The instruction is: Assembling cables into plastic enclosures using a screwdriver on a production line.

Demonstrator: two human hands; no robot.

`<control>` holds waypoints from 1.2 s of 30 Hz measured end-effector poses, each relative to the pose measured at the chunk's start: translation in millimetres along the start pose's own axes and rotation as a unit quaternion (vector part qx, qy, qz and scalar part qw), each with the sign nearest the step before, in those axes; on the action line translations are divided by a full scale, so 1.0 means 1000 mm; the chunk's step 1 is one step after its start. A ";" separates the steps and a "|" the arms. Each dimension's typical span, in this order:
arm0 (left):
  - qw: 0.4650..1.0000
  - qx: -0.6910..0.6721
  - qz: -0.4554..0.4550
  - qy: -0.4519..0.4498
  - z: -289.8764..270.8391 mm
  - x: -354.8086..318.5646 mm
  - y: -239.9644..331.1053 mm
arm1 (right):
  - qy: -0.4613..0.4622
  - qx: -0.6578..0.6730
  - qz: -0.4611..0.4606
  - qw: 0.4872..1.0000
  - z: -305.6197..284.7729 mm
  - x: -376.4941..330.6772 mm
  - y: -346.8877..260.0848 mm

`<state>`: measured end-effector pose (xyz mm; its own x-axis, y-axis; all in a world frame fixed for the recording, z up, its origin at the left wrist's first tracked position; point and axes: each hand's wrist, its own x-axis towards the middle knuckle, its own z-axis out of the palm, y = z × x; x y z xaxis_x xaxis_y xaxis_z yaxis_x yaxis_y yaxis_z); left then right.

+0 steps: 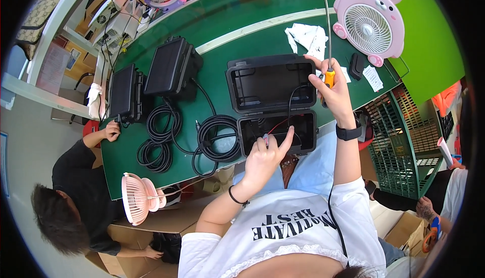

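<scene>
A black hard plastic case lies open in front of me, its lid (270, 83) tipped back on the green table and its base (309, 144) close to my body. My left hand (262, 159) is over the base, fingers curled round a small pale connector (266, 139) on a red wire (275, 126); its index finger points forward. A black cable (290, 101) runs from the lid into the base. In my right hand (334, 96), beside the lid, is a screwdriver (329, 78) with a yellow-orange handle, its long shaft pointing away from me. Shadow hides much of the base's inside.
Two closed black cases (169, 68) with coiled black cables (164, 126) stand left. Pink fans (371, 30) are at far right and near left (136, 197). A white cloth (308, 38) lies beyond the lid. Right: a green crate (404, 141). A co-worker (76, 202) sits left.
</scene>
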<state>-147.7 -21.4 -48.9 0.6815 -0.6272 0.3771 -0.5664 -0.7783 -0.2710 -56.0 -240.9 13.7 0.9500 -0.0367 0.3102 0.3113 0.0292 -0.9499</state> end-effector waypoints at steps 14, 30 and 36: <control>0.996 -0.043 -0.018 -0.078 -0.011 0.024 -0.010 | 0.049 -0.011 -0.045 0.998 0.015 -0.019 -0.006; 0.995 -0.067 -0.033 -0.067 -0.004 0.031 -0.018 | 0.070 -0.096 -0.055 0.991 0.014 -0.027 0.006; 0.978 -0.145 -0.053 -0.143 -0.011 0.046 -0.028 | 0.057 -0.036 -0.013 0.998 0.015 -0.018 0.008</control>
<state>-106.0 -28.2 -14.2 0.8219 -0.5576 0.1162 -0.5644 -0.8248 0.0339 -70.7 -225.5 1.2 0.9313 -0.1501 0.3319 0.3289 -0.0445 -0.9433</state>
